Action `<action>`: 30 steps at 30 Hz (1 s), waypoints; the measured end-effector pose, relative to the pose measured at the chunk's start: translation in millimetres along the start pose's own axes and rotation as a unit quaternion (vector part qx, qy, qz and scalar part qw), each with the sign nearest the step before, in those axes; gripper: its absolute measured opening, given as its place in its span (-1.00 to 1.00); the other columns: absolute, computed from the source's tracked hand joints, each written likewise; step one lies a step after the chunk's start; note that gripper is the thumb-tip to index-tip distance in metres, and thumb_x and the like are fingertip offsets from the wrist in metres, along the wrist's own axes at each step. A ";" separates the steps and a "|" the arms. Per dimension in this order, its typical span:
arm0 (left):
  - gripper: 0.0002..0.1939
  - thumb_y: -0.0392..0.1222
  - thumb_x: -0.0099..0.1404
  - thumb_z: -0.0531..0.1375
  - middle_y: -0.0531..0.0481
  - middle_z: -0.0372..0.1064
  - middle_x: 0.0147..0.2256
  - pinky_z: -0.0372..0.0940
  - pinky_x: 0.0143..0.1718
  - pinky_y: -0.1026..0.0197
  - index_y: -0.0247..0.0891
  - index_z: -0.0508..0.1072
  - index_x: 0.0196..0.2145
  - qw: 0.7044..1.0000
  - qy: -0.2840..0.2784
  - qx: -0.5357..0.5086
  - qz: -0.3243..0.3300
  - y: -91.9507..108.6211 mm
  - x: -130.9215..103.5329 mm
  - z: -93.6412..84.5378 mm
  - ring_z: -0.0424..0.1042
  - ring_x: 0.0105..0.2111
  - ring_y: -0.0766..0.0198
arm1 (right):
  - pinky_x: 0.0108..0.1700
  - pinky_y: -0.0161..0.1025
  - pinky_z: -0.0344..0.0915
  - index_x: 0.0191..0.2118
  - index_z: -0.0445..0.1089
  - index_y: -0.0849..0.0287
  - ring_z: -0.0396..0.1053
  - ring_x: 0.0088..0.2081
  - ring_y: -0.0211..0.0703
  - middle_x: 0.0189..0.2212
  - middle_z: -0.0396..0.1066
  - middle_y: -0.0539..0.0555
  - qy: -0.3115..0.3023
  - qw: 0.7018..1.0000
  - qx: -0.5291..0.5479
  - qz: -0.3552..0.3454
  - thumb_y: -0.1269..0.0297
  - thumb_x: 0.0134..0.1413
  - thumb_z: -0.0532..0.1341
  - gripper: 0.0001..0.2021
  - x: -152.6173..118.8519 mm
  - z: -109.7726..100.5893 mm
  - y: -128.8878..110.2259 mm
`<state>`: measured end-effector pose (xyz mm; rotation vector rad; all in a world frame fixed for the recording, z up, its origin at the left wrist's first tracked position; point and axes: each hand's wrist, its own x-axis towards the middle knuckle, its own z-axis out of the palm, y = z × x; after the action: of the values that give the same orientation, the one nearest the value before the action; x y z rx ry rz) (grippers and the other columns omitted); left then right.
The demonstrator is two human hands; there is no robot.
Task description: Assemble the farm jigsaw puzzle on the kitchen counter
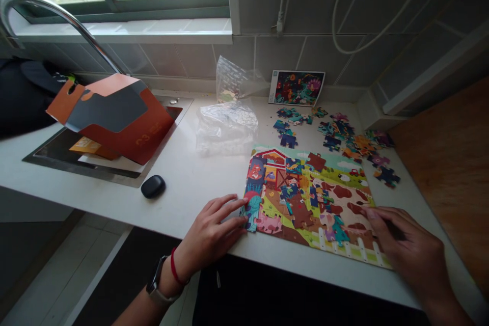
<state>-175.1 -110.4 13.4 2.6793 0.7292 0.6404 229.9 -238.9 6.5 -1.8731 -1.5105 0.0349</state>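
My left hand (214, 229) lies at the lower left corner of the farm-picture puzzle (344, 193), its fingers apart and fingertips touching a teal and pink piece (252, 209). That piece sits below a dark blue piece with a red figure (255, 170) along the left edge. My right hand (405, 244) is over the right side of the farm picture, thumb and index finger pressed together; what they hold, if anything, is hidden. Loose pieces lie on top of the picture, among them a brown one (301, 211) and a teal and purple one (336, 229).
Loose puzzle pieces (288, 140) are spread behind and to the right. A picture card (297, 88) leans on the wall near clear plastic bags (229, 122). An orange box (126, 117) sits over the sink (130, 179); a black oval object (153, 187) lies in front.
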 end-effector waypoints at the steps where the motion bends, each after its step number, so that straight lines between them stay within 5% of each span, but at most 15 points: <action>1: -0.82 -0.21 0.49 0.25 -0.13 0.47 0.20 0.43 0.13 -0.10 -0.17 0.55 0.01 1.000 -0.005 -0.003 -0.002 -0.3 0.1 0.0 0.38 0.24 -0.05 | -0.13 -0.11 0.45 -0.26 0.58 0.08 0.56 -0.27 -0.03 -0.28 0.59 0.06 0.001 1.000 0.001 0.001 0.06 0.32 0.25 -0.76 0.0 0.1 -0.2; 11: -0.79 -0.19 0.48 0.27 -0.11 0.50 0.18 0.44 0.12 -0.11 -0.17 0.53 0.05 1.000 0.005 -0.024 -0.014 -2.6 -1.9 2.2 0.40 0.25 -0.05 | -0.15 -0.11 0.46 -0.24 0.58 0.07 0.56 -0.26 -0.04 -0.27 0.59 0.10 0.006 1.000 -0.003 -0.020 0.11 0.35 0.25 -0.79 -1.4 -0.3 3.6; 16: -0.78 -0.18 0.50 0.25 -0.09 0.51 0.18 0.44 0.12 -0.12 -0.16 0.54 0.06 0.999 0.008 -0.029 -0.014 -4.1 -3.9 3.8 0.40 0.25 -0.05 | -0.05 -0.05 0.45 -0.19 0.56 0.05 0.53 -0.20 -0.02 -0.27 0.59 0.09 0.019 0.990 0.014 -0.141 0.30 0.33 0.26 -0.90 14.3 -1.7 -27.8; 23: -0.77 -0.15 0.50 0.24 -0.05 0.50 0.19 0.44 0.12 -0.14 -0.10 0.54 0.08 1.000 -0.005 -0.025 -0.018 -7.3 -6.5 5.3 0.40 0.25 -0.05 | 0.24 0.16 0.42 0.18 0.51 0.06 0.41 0.24 0.15 0.21 0.47 0.21 -0.209 0.952 0.035 -0.222 0.23 0.37 0.22 -0.67 69.3 54.9 -123.1; 30: -0.73 -0.13 0.45 0.27 -0.04 0.31 0.34 0.32 0.29 -0.17 -0.03 0.57 0.08 0.998 -0.006 -0.023 -0.057 -5.7 -6.8 1.7 0.30 0.33 -0.05 | 0.41 0.36 0.14 0.27 0.45 0.13 0.11 0.44 0.35 0.41 0.23 0.29 -0.321 0.923 -0.066 -0.201 0.17 0.32 0.29 -0.54 96.1 113.5 -147.1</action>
<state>-181.8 -109.6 7.4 2.5761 0.8465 0.6033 86.2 -90.6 40.0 -1.6931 -2.3757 0.3993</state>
